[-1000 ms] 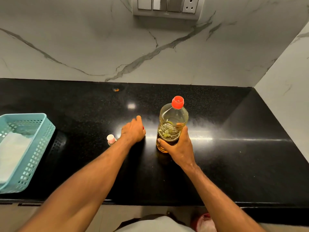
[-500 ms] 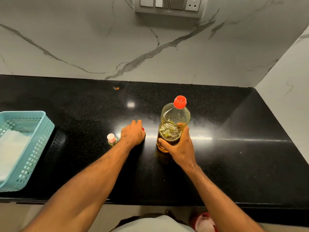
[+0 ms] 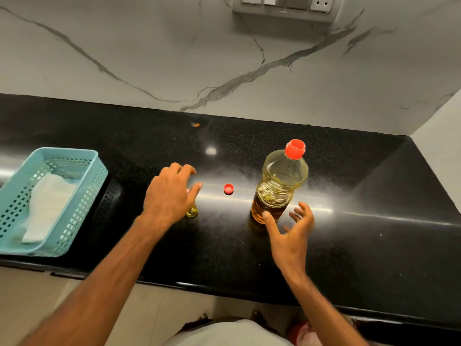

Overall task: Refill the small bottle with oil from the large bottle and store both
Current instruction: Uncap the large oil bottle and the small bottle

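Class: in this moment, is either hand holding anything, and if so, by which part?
Right hand: nothing, open beside the large bottle. Left hand covers the small bottle; a hold cannot be told.

Open black counter (image 3: 349, 245) right of large bottle (image 3: 279, 186), red cap (image 3: 228, 189) lying between bottles, basket (image 3: 82, 196) far left

A black speckled desk (image 3: 349, 245) runs along a white marble wall (image 3: 149, 46) with grey veins. At its left end sits a light blue plastic basket (image 3: 82, 196) holding a folded white cloth (image 3: 47, 206). A switch panel (image 3: 287, 6) is mounted high on the wall
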